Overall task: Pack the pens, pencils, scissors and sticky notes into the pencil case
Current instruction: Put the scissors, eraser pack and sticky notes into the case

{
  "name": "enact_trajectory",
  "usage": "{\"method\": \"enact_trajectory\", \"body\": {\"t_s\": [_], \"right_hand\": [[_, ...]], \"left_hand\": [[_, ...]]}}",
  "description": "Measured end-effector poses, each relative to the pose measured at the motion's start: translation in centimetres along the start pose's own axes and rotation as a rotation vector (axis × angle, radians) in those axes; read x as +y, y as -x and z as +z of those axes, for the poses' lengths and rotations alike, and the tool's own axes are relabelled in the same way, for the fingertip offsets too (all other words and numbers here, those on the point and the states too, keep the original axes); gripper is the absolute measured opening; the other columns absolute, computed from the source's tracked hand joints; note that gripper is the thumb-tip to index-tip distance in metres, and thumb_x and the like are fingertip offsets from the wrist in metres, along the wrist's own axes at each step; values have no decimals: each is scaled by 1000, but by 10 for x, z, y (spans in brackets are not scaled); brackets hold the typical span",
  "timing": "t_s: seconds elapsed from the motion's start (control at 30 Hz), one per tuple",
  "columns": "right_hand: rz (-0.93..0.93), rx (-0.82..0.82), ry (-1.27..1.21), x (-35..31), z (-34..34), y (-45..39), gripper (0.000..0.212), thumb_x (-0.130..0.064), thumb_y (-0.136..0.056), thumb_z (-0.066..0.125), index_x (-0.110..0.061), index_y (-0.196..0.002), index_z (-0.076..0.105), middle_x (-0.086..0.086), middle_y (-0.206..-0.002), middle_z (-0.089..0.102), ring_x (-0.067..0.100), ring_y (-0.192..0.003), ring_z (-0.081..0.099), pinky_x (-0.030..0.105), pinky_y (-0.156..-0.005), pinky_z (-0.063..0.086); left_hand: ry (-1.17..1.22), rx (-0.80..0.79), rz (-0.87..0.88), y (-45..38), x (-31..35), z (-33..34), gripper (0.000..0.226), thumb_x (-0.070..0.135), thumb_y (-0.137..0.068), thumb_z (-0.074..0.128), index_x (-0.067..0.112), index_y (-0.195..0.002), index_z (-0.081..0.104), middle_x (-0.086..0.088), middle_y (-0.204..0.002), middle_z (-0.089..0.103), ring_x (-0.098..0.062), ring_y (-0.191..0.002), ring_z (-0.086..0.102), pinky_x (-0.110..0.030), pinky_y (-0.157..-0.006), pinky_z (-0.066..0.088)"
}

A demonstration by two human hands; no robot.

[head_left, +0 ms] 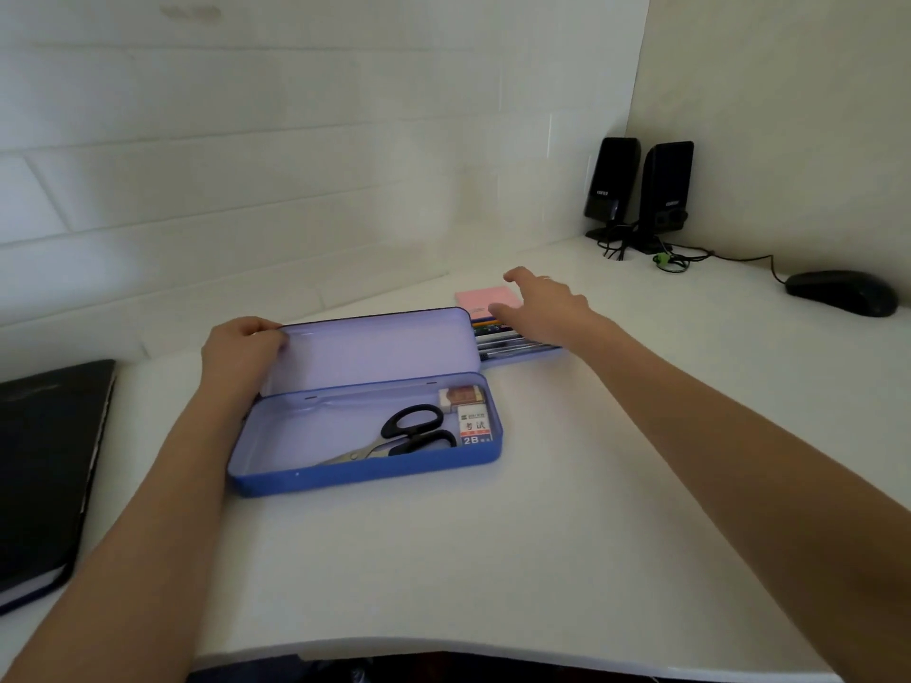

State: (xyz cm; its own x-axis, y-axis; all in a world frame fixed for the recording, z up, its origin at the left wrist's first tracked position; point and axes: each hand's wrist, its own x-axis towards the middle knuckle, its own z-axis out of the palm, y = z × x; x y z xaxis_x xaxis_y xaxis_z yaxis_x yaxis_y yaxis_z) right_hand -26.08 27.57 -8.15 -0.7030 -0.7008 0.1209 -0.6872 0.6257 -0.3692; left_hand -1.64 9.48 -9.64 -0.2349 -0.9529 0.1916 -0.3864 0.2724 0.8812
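Observation:
A blue metal pencil case (pixel 345 478) lies open on the white desk, its lid (pixel 379 345) standing up behind it. Inside lie black-handled scissors (pixel 399 436) and two erasers (pixel 471 411) at the right end. My left hand (pixel 241 347) grips the lid's left edge. Behind the lid, a blue tray of pens and pencils (pixel 512 342) sits beside a pink pad of sticky notes (pixel 485 298). My right hand (pixel 542 305) hovers over the pad and tray with fingers spread, holding nothing.
A black notebook (pixel 44 465) lies at the left edge of the desk. Two black speakers (pixel 641 189) with cables stand in the back right corner, and a black mouse (pixel 840 290) rests to their right. The wall runs close behind the case.

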Motion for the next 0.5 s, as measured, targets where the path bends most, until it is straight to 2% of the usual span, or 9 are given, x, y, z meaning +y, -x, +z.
{"method": "enact_trajectory", "body": {"t_s": [0.13,0.23,0.3,0.37,0.43,0.5], "right_hand": [[88,-54,13,-17,15,-23,73,-65,-79,51,-22,-137,36,13,-135,49,35,-125,43,46,-100,30],[146,-87,-4,-28,21,-34,82,-72,-72,51,-20,-135,37,15,-136,47,36,-128,38,48,-104,28],[156,-65,2,-33,23,-42,76,-64,-74,56,-18,-133,39,16,-136,46,36,-128,35,50,-106,27],[146,-46,-43,-38,27,-47,68,-52,-77,61,-16,-131,40,17,-134,47,36,-125,37,47,-101,34],[133,-33,-119,-39,33,-49,69,-47,-78,64,-14,-132,38,17,-132,47,37,-123,37,45,-95,39],[118,16,-171,-38,37,-48,73,-44,-77,68,-16,-135,34,18,-131,46,39,-121,40,46,-96,41]], "left_hand": [[29,-4,12,-2,-2,-2,13,5,-80,59,11,-86,69,-10,-87,62,-20,-89,53,-25,-76,36],[-10,18,6,-4,-1,0,12,8,-80,58,10,-82,70,-11,-83,61,-21,-84,52,-25,-73,35],[-25,23,8,-5,-1,0,13,9,-80,58,8,-82,70,-12,-82,61,-22,-82,51,-25,-71,35],[-29,28,11,-6,-1,1,15,8,-80,57,6,-84,71,-12,-81,60,-21,-81,51,-25,-71,34],[-22,25,9,-5,0,2,14,8,-80,56,7,-83,70,-12,-81,60,-21,-80,50,-24,-68,35],[-24,13,16,-3,0,4,12,8,-80,55,10,-78,67,-11,-81,60,-22,-79,50,-25,-64,35]]}}
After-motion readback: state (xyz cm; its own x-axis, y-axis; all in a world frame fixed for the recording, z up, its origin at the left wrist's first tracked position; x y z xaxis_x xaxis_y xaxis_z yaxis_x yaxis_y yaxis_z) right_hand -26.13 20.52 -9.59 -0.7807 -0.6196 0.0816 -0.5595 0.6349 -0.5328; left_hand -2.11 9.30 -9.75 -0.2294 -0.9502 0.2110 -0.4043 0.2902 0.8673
